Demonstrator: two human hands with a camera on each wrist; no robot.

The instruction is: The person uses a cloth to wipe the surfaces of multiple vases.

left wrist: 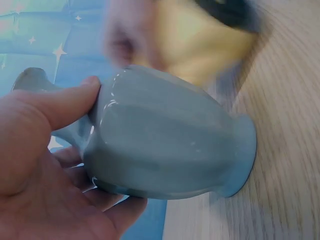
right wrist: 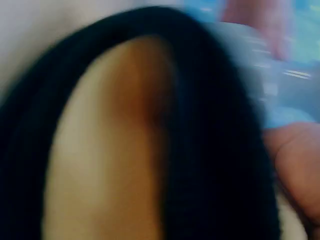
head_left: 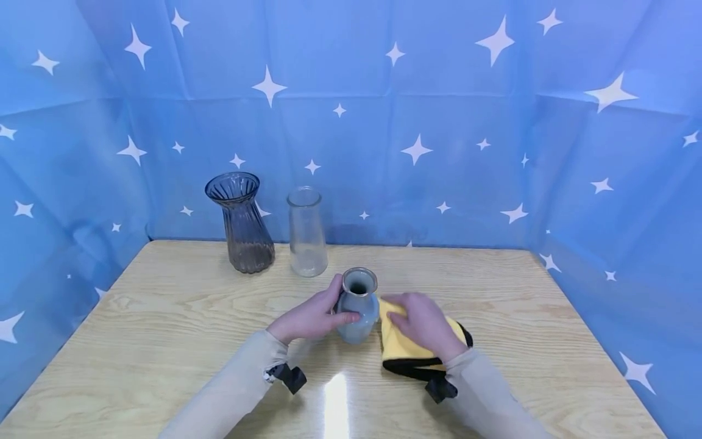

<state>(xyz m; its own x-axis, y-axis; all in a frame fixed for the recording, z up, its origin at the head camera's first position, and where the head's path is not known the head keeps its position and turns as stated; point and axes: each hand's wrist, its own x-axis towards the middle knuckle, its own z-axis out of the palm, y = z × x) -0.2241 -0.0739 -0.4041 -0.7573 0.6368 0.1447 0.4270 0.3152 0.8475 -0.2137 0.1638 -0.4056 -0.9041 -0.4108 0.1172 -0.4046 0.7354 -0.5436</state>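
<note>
A grey-blue ceramic vase [head_left: 356, 330] with a flared rim is near the middle of the table. My left hand [head_left: 315, 314] grips it at the neck and shoulder, thumb across the front and fingers behind, as the left wrist view shows. The vase's foot [left wrist: 244, 155] is close to the wood; whether it touches I cannot tell. On the vase's right side, my right hand [head_left: 425, 323] holds a folded yellow cloth [head_left: 400, 341] with black edging. The cloth [right wrist: 100, 165] blurs and fills much of the right wrist view, hiding most of that hand's fingers.
Behind the hands stand a dark ribbed glass vase [head_left: 247, 235] at the back left and a clear glass vase [head_left: 308, 238] beside it. The light wooden table [head_left: 164, 329] meets a blue curtain [head_left: 351, 134] with white stars at the back and sides.
</note>
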